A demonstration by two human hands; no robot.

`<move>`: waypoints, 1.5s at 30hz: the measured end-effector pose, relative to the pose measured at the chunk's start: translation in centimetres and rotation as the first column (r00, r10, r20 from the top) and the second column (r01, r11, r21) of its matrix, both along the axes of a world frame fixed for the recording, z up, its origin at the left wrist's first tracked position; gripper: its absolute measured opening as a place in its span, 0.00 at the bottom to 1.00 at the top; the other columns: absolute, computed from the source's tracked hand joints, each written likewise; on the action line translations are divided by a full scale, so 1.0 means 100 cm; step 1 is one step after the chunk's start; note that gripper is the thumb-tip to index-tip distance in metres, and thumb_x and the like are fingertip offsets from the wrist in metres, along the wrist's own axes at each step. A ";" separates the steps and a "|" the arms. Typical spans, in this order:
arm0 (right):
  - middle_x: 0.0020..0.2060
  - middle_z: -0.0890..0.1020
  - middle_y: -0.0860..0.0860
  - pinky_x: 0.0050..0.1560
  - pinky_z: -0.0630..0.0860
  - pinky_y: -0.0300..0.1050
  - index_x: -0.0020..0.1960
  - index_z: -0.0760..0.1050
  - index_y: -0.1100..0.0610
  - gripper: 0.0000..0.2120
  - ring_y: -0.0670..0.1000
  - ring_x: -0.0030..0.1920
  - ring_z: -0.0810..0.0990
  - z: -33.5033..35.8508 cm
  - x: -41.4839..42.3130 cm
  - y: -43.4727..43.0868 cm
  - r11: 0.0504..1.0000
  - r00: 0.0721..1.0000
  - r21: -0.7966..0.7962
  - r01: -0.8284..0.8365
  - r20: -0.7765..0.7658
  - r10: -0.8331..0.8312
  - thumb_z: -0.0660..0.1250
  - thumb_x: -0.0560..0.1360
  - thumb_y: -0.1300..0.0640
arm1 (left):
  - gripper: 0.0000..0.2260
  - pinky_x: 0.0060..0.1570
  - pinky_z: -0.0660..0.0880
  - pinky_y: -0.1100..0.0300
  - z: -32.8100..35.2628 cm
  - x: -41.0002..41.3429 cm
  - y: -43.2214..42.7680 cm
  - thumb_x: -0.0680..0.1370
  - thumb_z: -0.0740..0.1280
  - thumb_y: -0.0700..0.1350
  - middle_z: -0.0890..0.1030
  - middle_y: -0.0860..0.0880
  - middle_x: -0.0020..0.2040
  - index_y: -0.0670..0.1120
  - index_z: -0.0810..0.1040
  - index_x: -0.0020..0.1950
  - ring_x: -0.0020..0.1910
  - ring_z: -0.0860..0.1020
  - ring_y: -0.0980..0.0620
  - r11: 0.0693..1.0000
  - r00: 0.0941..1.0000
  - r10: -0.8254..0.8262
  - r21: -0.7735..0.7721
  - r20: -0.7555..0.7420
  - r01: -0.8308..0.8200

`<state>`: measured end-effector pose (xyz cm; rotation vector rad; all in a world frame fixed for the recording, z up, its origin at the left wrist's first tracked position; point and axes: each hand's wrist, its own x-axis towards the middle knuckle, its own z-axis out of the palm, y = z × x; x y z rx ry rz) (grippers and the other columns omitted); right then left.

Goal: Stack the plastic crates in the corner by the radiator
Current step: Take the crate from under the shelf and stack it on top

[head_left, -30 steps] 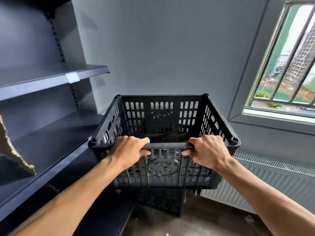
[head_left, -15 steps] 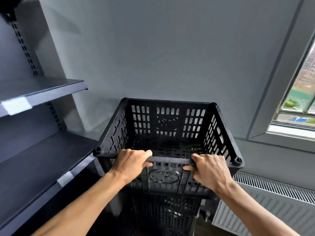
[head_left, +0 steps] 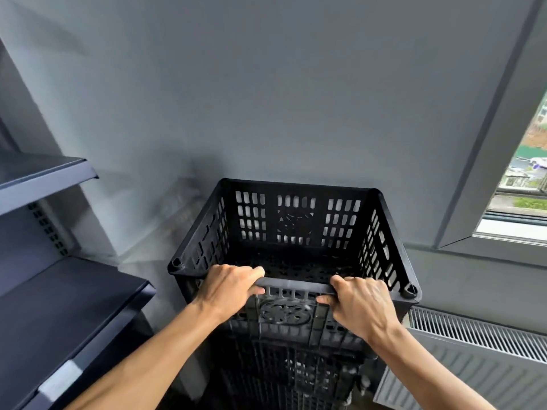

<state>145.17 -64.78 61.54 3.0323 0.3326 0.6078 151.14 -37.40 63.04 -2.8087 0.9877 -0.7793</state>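
An empty black plastic crate [head_left: 296, 220] with slotted walls is held in front of me, close to the grey wall. My left hand [head_left: 229, 287] grips its near rim on the left, fingers curled over the edge. My right hand [head_left: 359, 304] grips the same rim on the right. Directly below it stands another black crate [head_left: 296, 374] of the stack; the held crate's bottom looks level with its top, but I cannot tell whether they touch.
A white radiator [head_left: 479, 350] runs along the wall at lower right, close to the crates. Dark metal shelves [head_left: 68, 306] stand at the left. A window [head_left: 524, 184] with a sloped reveal is at the right.
The crate has moved forward and closer to the wall, over the stack, with both hands still on its near rim. The view has shifted left; less of the window shows.
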 end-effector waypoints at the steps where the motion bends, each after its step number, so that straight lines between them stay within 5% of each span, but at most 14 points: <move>1: 0.27 0.79 0.47 0.26 0.66 0.44 0.38 0.73 0.52 0.22 0.53 0.28 0.81 -0.003 0.005 0.003 1.000 1.000 -0.009 0.015 0.000 -0.015 0.62 0.74 0.33 | 0.17 0.23 0.69 0.61 -0.002 0.008 0.002 0.69 0.75 0.58 0.74 0.54 0.26 0.51 0.70 0.39 0.23 0.75 0.54 1.000 1.000 -0.002 0.008 -0.007 0.002; 7: 0.30 0.81 0.48 0.30 0.68 0.46 0.40 0.73 0.52 0.21 0.54 0.31 0.82 -0.009 0.028 0.022 0.998 0.998 -0.009 0.067 0.016 -0.067 0.60 0.76 0.35 | 0.16 0.26 0.65 0.62 -0.019 0.047 0.019 0.72 0.72 0.60 0.76 0.54 0.28 0.52 0.70 0.40 0.25 0.76 0.54 1.000 0.997 -0.027 0.014 -0.069 0.028; 14: 0.31 0.82 0.48 0.31 0.74 0.46 0.42 0.75 0.52 0.24 0.53 0.31 0.82 -0.005 0.049 0.035 0.993 0.994 -0.032 0.112 -0.005 -0.112 0.58 0.75 0.31 | 0.14 0.31 0.72 0.58 -0.016 0.080 0.029 0.74 0.69 0.61 0.78 0.53 0.31 0.52 0.72 0.43 0.29 0.78 0.53 0.998 0.989 -0.056 0.000 -0.139 0.057; 25: 0.37 0.84 0.50 0.36 0.70 0.45 0.48 0.78 0.52 0.23 0.55 0.39 0.83 0.015 0.056 0.046 0.987 0.984 -0.059 0.152 -0.083 -0.156 0.61 0.74 0.32 | 0.11 0.37 0.70 0.55 -0.004 0.092 0.029 0.76 0.67 0.59 0.80 0.54 0.37 0.53 0.76 0.49 0.41 0.81 0.48 0.997 0.953 -0.073 -0.042 -0.293 0.064; 29: 0.35 0.83 0.50 0.35 0.71 0.45 0.48 0.79 0.53 0.22 0.55 0.37 0.83 0.018 0.056 0.048 0.987 0.977 -0.039 0.155 -0.141 -0.159 0.63 0.75 0.34 | 0.16 0.46 0.72 0.53 0.003 0.091 0.028 0.77 0.66 0.59 0.84 0.52 0.45 0.55 0.77 0.61 0.50 0.82 0.48 0.998 0.923 -0.049 -0.044 -0.382 0.035; 31: 0.34 0.83 0.50 0.35 0.72 0.44 0.48 0.79 0.53 0.22 0.54 0.35 0.82 0.016 0.054 0.051 0.989 0.980 -0.044 0.143 -0.134 -0.147 0.62 0.75 0.34 | 0.18 0.50 0.72 0.53 0.004 0.088 0.030 0.77 0.66 0.59 0.81 0.54 0.38 0.55 0.76 0.65 0.50 0.82 0.49 0.999 0.906 -0.030 -0.040 -0.421 0.015; 34: 0.33 0.83 0.50 0.33 0.69 0.43 0.47 0.79 0.53 0.23 0.53 0.34 0.82 0.010 0.051 0.058 0.990 0.985 -0.063 0.123 -0.113 -0.129 0.61 0.75 0.33 | 0.18 0.50 0.70 0.54 0.003 0.083 0.039 0.77 0.66 0.59 0.69 0.59 0.29 0.55 0.77 0.65 0.48 0.82 0.50 0.999 0.901 -0.029 -0.028 -0.434 0.019; 45: 0.32 0.82 0.48 0.34 0.71 0.44 0.44 0.78 0.51 0.22 0.53 0.33 0.81 0.009 0.038 0.057 0.988 0.982 -0.030 0.149 -0.112 -0.151 0.62 0.74 0.32 | 0.11 0.38 0.68 0.56 -0.012 0.071 0.047 0.77 0.66 0.60 0.78 0.55 0.33 0.54 0.76 0.48 0.36 0.78 0.52 0.994 0.939 -0.087 -0.089 -0.334 0.061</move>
